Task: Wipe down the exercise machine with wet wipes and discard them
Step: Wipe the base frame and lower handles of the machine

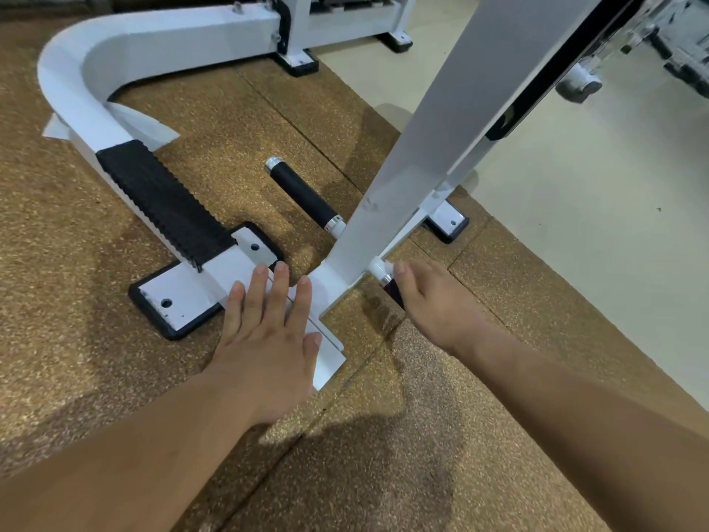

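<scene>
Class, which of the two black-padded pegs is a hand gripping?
The nearer peg, under the right hand; the farther peg stands untouched.

Upright post (403, 178) stood centre on base bar (222, 272), ribbed tread (165, 201) fitted behind-L on curved arm (76, 71), L peg (303, 193) and R peg (381, 273) projected either side of post, L hand (264, 339) laid flat on base bar, R hand (433, 305) wrapped on R peg, mat (383, 455) underneath.

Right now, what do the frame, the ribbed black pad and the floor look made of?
Frame: likely painted steel, smooth white semi-gloss, bolt holes. Ribbed pad: probably rubber, matte black, ridged. Floor: seems speckled rubber tile, matte, seams visible.
</scene>
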A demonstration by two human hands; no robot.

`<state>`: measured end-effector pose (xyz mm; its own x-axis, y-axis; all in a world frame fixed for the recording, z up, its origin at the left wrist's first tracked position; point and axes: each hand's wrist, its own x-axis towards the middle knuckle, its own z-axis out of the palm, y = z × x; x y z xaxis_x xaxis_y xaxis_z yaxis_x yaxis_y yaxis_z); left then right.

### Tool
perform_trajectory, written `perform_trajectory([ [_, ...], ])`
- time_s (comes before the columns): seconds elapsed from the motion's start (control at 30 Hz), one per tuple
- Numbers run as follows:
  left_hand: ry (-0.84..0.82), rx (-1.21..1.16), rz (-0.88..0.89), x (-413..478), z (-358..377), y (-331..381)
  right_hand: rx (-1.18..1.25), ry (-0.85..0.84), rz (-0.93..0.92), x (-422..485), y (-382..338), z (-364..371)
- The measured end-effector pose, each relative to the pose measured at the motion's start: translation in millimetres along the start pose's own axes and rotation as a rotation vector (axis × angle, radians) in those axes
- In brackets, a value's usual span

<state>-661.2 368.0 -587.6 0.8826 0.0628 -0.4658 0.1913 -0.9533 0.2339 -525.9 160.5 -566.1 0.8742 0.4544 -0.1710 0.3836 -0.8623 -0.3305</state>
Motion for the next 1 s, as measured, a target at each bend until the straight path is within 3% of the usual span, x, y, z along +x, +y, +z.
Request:
perform_trajectory([
  [0.07, 0.001, 0.002, -0.004, 0.9, 0.5, -0.2, -0.087, -0.066, 0.019, -7.7, -5.3, 11.8],
  [0.17, 0.001, 0.003, -0.004, 0.7, 0.2, 0.2, -0.431, 0.044, -0.009, -12.5, -5.2, 22.1],
  [0.23, 0.001, -0.004, -0.004, 0.8, 0.7, 0.0, -0.459, 0.092, -0.048, -11.6, -9.7, 24.8],
  [0.33, -0.007, -0.008, 0.002, -0.1, 0.4, -0.5, -0.13, 0.063, 0.066, -5.8, -13.3, 25.4],
  [0.47, -0.015, -0.018, 0.0, 0.3, 0.1, -1.0, 0.581, -0.29, 0.266, 15.6, 1.6, 3.2],
  [0.57, -0.016, -0.021, -0.002, 0.6, 0.8, -1.0, 0.773, -0.438, 0.392, 21.1, -0.2, -10.0],
  [0.67, -0.02, -0.014, -0.001, 1.1, 0.5, -1.2, 0.509, -0.261, 0.341, 12.7, -14.5, 0.0],
  [0.77, -0.016, -0.028, -0.001, 0.2, -0.5, -1.5, -0.217, 0.05, 0.157, -11.9, -11.8, 25.1],
  [0.8, -0.013, -0.031, -0.001, 0.2, -0.6, -1.4, -0.347, 0.111, 0.101, -19.6, -9.5, 30.6],
  [0.9, -0.029, -0.014, 0.002, 0.4, -2.9, -1.4, -0.379, 0.078, 0.034, -24.2, 1.0, 29.2],
  [1.0, -0.045, 0.005, 0.011, 0.9, -4.9, -0.5, -0.164, -0.048, 0.035, -22.7, 5.7, 10.2],
])
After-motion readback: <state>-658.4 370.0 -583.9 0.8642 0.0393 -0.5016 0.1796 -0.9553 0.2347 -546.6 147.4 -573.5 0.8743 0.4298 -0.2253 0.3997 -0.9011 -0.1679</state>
